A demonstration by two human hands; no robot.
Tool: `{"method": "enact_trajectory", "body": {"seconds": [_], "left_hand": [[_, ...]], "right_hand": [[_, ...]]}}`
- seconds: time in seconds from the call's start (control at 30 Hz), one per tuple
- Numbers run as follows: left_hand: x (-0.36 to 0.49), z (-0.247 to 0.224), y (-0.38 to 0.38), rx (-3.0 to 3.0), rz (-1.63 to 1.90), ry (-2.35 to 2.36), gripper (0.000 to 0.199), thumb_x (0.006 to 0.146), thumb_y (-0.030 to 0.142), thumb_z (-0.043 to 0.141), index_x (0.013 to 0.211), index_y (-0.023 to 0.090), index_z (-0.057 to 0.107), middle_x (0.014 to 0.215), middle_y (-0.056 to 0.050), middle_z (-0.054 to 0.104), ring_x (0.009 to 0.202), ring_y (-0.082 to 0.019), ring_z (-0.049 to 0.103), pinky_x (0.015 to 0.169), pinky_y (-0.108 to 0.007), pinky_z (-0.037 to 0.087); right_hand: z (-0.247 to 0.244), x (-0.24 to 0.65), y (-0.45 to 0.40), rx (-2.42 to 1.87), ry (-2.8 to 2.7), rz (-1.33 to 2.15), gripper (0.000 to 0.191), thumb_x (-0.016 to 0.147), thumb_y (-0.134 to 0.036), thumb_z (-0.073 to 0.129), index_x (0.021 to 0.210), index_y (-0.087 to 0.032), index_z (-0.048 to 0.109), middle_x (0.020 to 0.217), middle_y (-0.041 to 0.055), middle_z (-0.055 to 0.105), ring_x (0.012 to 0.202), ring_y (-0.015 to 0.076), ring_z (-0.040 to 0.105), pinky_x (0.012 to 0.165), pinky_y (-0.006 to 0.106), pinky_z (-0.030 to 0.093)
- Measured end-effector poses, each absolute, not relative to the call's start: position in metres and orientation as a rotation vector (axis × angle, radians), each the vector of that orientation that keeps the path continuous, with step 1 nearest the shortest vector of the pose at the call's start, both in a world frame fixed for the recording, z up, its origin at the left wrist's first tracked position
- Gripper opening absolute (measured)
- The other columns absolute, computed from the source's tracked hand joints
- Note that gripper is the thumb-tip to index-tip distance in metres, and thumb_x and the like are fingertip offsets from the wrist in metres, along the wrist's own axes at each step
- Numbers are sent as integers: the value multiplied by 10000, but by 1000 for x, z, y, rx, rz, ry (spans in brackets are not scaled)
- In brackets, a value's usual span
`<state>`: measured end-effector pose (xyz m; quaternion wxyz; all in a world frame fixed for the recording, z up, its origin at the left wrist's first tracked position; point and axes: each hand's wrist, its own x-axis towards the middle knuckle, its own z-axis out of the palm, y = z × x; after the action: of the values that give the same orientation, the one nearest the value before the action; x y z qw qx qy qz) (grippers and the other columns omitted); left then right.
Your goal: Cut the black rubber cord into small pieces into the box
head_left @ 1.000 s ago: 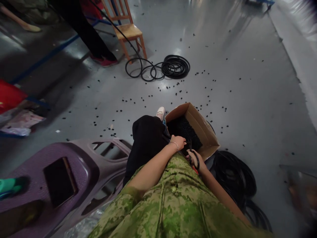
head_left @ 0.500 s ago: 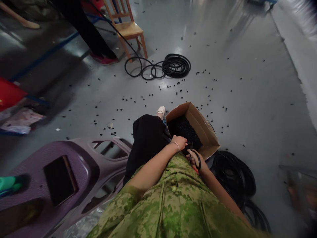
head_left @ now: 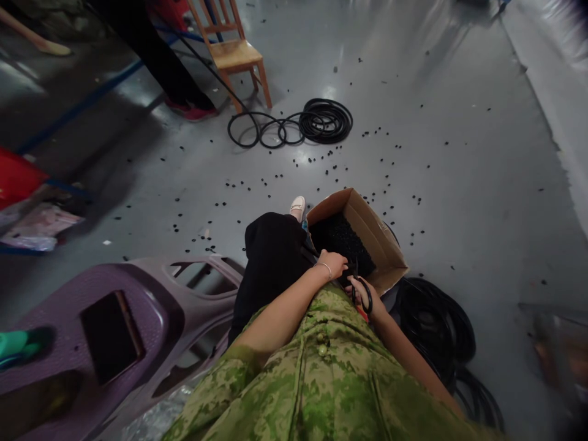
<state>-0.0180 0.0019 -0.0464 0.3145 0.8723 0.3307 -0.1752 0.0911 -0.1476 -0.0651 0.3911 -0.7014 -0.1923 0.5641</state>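
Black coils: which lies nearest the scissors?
The lower coil, just right of the cardboard box; the upper coil, by the chair, lies farther from the scissors.

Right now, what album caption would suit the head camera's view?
Scissors in the right hand, left hand close by, at a cardboard box of small black pieces.

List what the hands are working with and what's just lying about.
In use, it seems:
scissors, in the right hand
cardboard box holding small black pieces, by the left hand, whose grip is unclear

Lying about, apparently:
dark flat device on the purple stool
wooden chair
black coil on the floor ahead
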Motion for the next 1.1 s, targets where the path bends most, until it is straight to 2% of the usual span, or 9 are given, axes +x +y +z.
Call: {"method": "enact_trajectory", "body": {"seconds": [0.13, 0.27, 0.53, 0.77, 1.1], "left_hand": [[-19, -48, 2, 2282, -482, 844, 229, 941, 275, 516, 1025, 267, 729, 1057, -65, 753, 1036, -264, 655, 937, -417, 333], [-20, -52, 4, 2236, -492, 873, 192, 923, 279, 550, 979, 247, 731, 1037, -66, 754, 1048, -279, 647, 948, -423, 332], [-17, -48, 6, 2234, -503, 959, 268, 955, 338, 483, 1033, 255, 727, 1101, -89, 743, 1070, -281, 646, 983, -465, 345], [-16, -33, 5, 2248, -568, 1162, 362, 964, 445, 499, 1060, 192, 740, 1141, -158, 735, 1121, -311, 640, 1045, -513, 325], [-17, -38, 11, 2180, -596, 1125, 324, 970, 378, 485, 1115, 208, 720, 1215, -139, 716, 1151, -305, 640, 1010, -486, 397]], "right_hand": [[-71, 90, -149, -1848, -608, 1333, 530, 696, -715, 644, 862, -213, 671, 639, 11, 636, 576, 173, 540, 558, 284, 380], [-75, 89, -149, -1905, -783, 1194, 443, 706, -661, 625, 735, -219, 651, 632, 12, 602, 636, 194, 528, 633, 305, 405], [-93, 88, -152, -1941, -862, 1090, 413, 733, -617, 568, 744, -212, 651, 667, 4, 611, 674, 194, 552, 674, 294, 420], [-98, 87, -150, -2007, -895, 1031, 431, 732, -618, 556, 743, -206, 685, 660, 16, 639, 690, 209, 581, 690, 300, 441], [-102, 88, -148, -2056, -906, 1010, 395, 701, -610, 567, 708, -241, 707, 672, 26, 677, 743, 239, 626, 714, 302, 455]]}}
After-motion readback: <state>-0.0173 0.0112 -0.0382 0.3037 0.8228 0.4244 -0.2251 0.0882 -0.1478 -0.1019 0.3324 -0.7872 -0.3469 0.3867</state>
